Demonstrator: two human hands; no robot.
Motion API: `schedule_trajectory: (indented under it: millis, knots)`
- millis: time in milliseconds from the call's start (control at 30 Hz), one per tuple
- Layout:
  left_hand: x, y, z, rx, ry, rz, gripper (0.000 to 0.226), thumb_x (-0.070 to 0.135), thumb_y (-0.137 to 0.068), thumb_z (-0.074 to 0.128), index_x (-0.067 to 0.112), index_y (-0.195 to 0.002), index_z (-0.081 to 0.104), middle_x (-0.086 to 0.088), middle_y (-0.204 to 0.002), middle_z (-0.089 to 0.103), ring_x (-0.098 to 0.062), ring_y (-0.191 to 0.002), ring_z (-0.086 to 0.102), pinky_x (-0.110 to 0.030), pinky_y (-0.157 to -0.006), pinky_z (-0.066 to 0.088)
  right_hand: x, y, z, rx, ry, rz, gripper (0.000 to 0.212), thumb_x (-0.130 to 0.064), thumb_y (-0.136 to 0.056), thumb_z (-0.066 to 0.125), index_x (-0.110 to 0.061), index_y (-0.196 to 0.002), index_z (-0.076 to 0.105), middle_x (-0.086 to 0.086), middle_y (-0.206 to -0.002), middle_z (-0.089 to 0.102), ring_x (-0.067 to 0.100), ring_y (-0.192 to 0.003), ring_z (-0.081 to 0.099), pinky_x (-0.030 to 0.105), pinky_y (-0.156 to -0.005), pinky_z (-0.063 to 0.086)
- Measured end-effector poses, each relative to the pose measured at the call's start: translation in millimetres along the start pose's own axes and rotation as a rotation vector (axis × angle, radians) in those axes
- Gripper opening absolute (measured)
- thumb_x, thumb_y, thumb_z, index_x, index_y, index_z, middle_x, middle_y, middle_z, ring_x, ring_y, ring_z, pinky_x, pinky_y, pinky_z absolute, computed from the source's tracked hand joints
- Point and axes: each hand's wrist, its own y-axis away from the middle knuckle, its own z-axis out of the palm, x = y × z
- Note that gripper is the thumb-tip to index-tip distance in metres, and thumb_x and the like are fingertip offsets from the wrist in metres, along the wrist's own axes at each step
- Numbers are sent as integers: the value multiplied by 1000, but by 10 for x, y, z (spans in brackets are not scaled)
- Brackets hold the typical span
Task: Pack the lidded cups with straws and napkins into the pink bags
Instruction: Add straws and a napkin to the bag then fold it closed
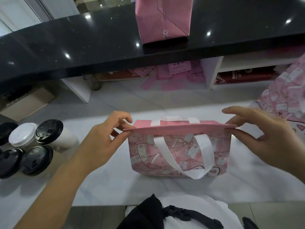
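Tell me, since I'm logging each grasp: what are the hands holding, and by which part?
Both hold the pink patterned fabric bag: left hand pinches the top rim's left end, right hand pinches its right end.

Bag (179, 152) on the table (115, 184), cups (33, 146) to its left.

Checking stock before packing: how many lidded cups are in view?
5, clustered at the left: one white-lidded cup, black-lidded cups at, and at the frame edge. More may lie out of frame.
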Motion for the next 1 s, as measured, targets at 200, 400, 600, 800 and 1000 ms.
schedule_trajectory:
  millis: [200,400,600,800,1000]
  knots:
    - [54,-23,4,-30,-245,149,34,14,-93,62,35,-120,59,25,-110,63,4,-100,57,-19,-87,47,-86,-99,-32,-131,233,-53,33,-29,-94,60,-30,-127,65,-15,-103,64,18,-105,59,26,-96,40]
    - [365,-238,191,-81,-267,237,20,35,-86,64,28,-103,70,17,-92,66,-6,-84,59,-30,-72,51,-470,-458,174,-254,299,-114,37,-54,-90,52,-30,-97,78,-12,-82,65,17,-85,58,34,-78,44]
    - [522,-455,376,-113,-331,319,20,40,-86,62,31,-98,75,9,-79,70,-18,-73,63,-39,-57,53,-580,-701,436,-239,401,-223,47,-52,-88,39,-27,-77,77,-10,-70,61,22,-75,57,37,-69,44]
    - [446,-536,366,-149,-315,377,22,37,-88,61,28,-99,77,9,-79,71,-17,-72,65,-35,-57,52,-449,-609,471,-116,458,-286,40,-44,-91,45,-24,-75,76,-8,-68,56,24,-73,58,41,-75,46]
    - [260,-435,178,-171,-306,392,25,36,-88,62,22,-102,79,7,-81,73,-13,-71,67,-28,-60,56,-308,-446,213,-149,507,-274,34,-42,-91,50,-24,-81,77,-7,-71,62,24,-77,59,40,-80,44]
